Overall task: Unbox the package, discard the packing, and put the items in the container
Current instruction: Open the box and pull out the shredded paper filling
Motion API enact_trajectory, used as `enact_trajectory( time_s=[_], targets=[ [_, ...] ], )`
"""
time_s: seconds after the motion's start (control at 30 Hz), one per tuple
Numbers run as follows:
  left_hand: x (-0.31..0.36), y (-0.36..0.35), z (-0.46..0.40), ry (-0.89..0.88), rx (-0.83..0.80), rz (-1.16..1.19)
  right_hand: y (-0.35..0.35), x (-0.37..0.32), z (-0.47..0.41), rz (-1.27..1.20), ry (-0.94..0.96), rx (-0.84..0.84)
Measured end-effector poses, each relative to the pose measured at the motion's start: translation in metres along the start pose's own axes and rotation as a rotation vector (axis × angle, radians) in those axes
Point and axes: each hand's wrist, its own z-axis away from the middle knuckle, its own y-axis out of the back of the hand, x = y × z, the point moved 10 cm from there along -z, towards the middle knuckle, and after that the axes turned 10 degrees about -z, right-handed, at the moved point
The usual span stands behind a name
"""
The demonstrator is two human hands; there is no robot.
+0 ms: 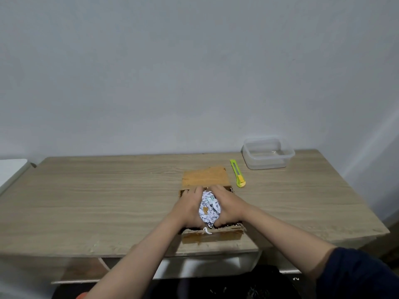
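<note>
From the head view I see the cardboard box (210, 233) sitting open on the wooden table (97, 201), near the front edge and slightly right of centre. Its far flap (205, 175) lies folded back flat on the tabletop, and its near flap hangs outward toward me. Both of my hands are inside the box opening. My left hand (187, 209) and my right hand (230, 205) are cupped toward each other with a wad of shredded white paper packing (209, 209) pressed between them; the fingers of each hand curl around the sides of the wad, so I read both hands as grasping the packing. The fingertips reach down toward the far wall of the box, and I cannot tell what lies beneath the wad. A few loose strips of the same paper trail over the near rim of the box. I can make out no packed items inside the box; the hands and packing cover the interior. The clear plastic container (267, 153) stands at the far right corner of the table, well apart from the box, with no lid on it. A green utility knife (237, 173) with a yellow end lies between the box and the container, just beside the far flap. A dark sleeve (356, 275) covers my right upper arm. Below the table edge there is a dark area with scattered pale flecks, which I cannot identify.
</note>
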Motion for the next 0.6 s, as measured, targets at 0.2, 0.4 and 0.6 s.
enact_trajectory(
  time_s=[0.2,0.4,0.6],
  targets=[
    [-0.004,0.022,0.001,-0.032,0.107,0.08,0.012,-0.008,-0.004,-0.069,0.05,0.072],
    [-0.013,0.048,0.001,-0.036,0.196,0.097,0.035,-0.033,-0.008,-0.075,0.135,0.156],
    [-0.007,0.08,-0.011,-0.094,0.223,0.08,0.06,-0.049,-0.016,-0.053,0.148,0.185]
  ],
)
